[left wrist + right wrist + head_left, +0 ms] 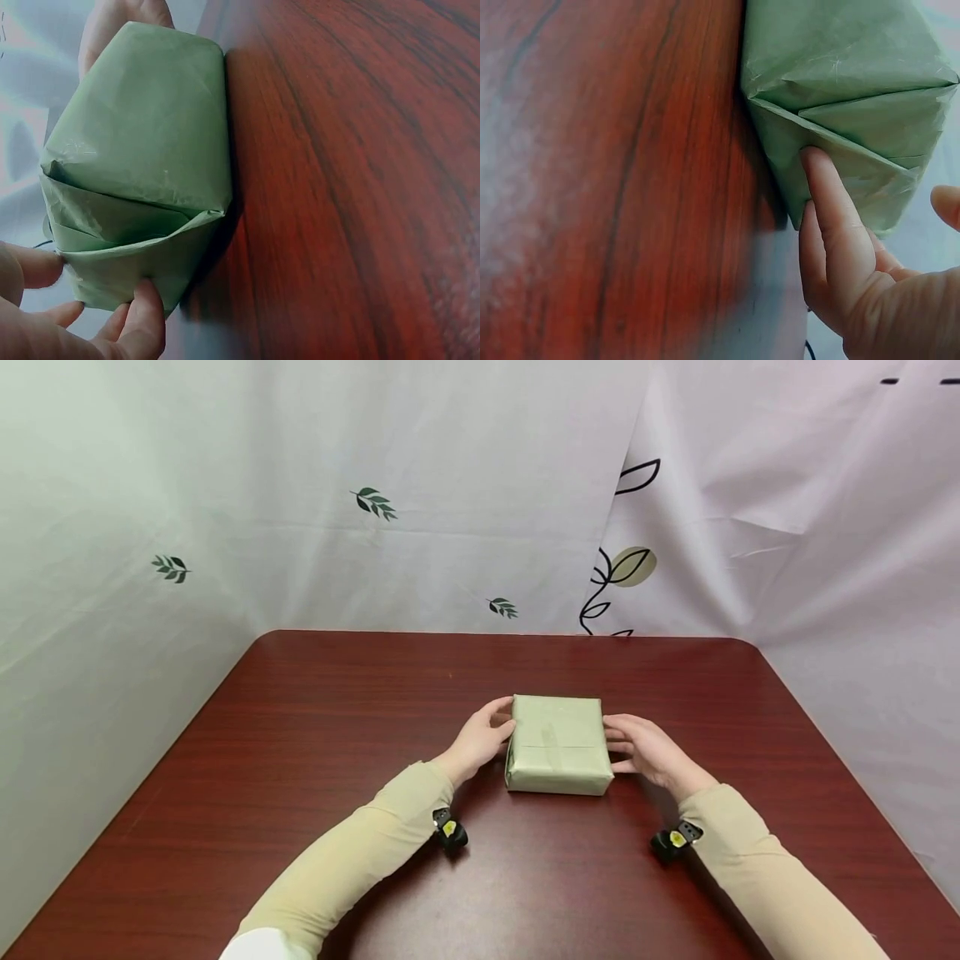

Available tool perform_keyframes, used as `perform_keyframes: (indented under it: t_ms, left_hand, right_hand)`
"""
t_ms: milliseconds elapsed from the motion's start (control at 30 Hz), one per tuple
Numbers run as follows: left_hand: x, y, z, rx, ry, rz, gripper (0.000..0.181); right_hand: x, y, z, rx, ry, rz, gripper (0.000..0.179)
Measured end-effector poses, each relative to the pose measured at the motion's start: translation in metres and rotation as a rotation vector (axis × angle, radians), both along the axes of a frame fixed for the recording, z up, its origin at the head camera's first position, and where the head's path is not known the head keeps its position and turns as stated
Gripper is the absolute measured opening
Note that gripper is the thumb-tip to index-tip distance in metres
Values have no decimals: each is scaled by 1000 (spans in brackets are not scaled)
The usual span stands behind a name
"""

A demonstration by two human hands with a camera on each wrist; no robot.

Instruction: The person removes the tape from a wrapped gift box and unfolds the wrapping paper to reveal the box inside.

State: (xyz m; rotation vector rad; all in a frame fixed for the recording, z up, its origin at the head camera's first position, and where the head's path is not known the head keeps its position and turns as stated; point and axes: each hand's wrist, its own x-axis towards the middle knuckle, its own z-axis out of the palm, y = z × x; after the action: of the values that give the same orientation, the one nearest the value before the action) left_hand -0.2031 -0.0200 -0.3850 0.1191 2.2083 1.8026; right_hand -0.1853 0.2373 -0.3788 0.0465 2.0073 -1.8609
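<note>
my left hand [476, 745] and right hand [652, 752], uncurled, touch the parcel [561, 737] between them, so uneven pressure could skew it.

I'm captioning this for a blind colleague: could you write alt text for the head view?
A green paper-wrapped box sits on a dark red table, with the person's left hand against its left side and right hand against its right. Both sleeves are beige; a pale, leaf-printed cloth hangs behind.
</note>
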Motion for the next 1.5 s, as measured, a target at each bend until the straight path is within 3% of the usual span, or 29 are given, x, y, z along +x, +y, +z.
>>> perform_keyframes:
  t_ms: [233, 500, 600, 767, 967, 1033, 1267, 1500]
  left_hand:
    - [0, 2, 2, -83, 79, -12, 49]
    - [-2, 0, -2, -103, 122, -42, 51]
    - [-3, -1, -1, -158, 222, -68, 52]
    - [-3, 1, 3, -342, 435, -108, 47]
    - [-2, 3, 6, -470, 602, -113, 35]
    - [-1, 5, 7, -500, 646, -105, 35]
    - [4, 8, 14, -602, 751, -122, 24]
    - [8, 9, 18, -629, 799, -169, 19]
  right_hand:
    - [4, -1, 3, 40, 33, -7, 52]
    - [9, 0, 2, 157, 130, 45, 59]
    - [11, -1, 3, 198, 163, 43, 58]
    - [15, -3, 3, 281, 245, 25, 54]
    - [21, 1, 2, 559, 520, 8, 39]
    - [22, 2, 1, 599, 599, 11, 31]
    - [20, 5, -4, 545, 764, 27, 18]
    - [18, 6, -6, 484, 803, 38, 13]
